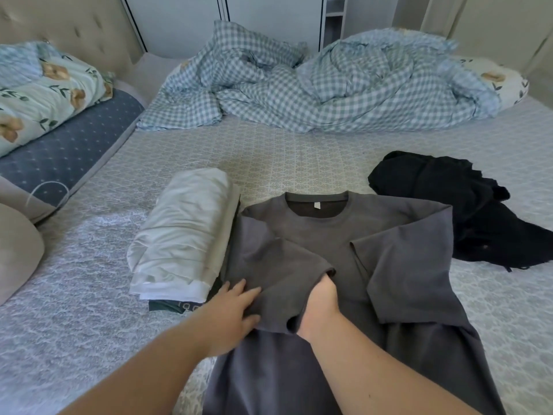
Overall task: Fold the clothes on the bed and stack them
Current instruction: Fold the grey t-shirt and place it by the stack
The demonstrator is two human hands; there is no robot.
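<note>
Bedroom; patterned bedspread [299, 151]. Grey T-shirt [419, 265] under both hands: my left hand [236, 310] spread flat on its sleeve, right hand [320, 307] pinching the sleeve's edge.

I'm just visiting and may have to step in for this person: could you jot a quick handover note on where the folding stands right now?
Left hand: flat, pressing the folded-in left sleeve of the grey T-shirt.
Right hand: fingers tucked under that sleeve's edge, gripping it.
Grey T-shirt lies spread on the bed, both sleeves turned inward, bottom not yet folded up.
Done: white folded stack on its left.
Left: finish the grey shirt, fold the black garment, stack all.
</note>
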